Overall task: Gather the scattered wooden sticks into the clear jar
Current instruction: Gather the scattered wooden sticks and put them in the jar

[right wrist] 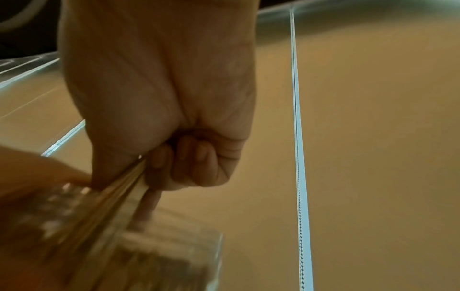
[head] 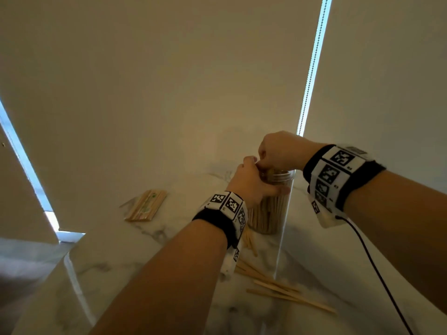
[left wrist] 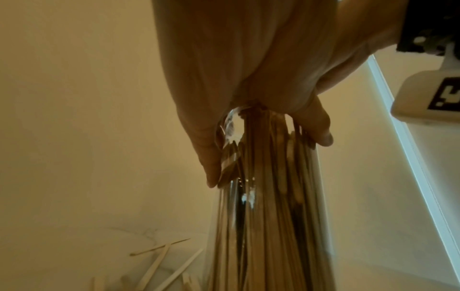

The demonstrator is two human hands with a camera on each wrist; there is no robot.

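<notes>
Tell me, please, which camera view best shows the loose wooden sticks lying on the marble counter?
The head view: the loose wooden sticks lie unobstructed on the white marble counter nearer the camera than the clear jar. The left wrist view catches a few; the right wrist view shows none.

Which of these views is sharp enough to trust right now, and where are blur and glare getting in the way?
Head view: sharpest, dim warm light, bright glare strip down the blind gap. Left wrist view: left hand and clear jar readable, with glints on the jar wall. Right wrist view: jar rim and the sticks gripped by the right hand are motion-smeared.
</notes>
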